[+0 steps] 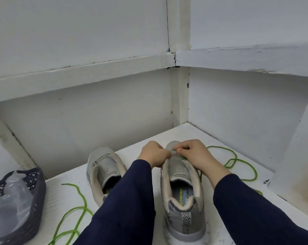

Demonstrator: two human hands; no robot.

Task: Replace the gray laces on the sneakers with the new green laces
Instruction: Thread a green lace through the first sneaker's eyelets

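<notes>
Two grey sneakers stand toe-away on a white surface. The right sneaker (181,195) has a green lace (245,167) passing through its front eyelets and trailing in loops to the right. My left hand (154,153) grips the left edge of this sneaker's upper near the toe. My right hand (194,152) pinches the green lace at the front eyelets. The left sneaker (103,167) has no lace in it and is partly covered by my left sleeve. A second green lace (77,216) lies loose in front of it.
A dark perforated basket (17,206) lined with a clear plastic bag sits at the left edge. White walls with ledges close off the corner behind the shoes and on the right. The white surface (225,227) extends to the right of the sneaker.
</notes>
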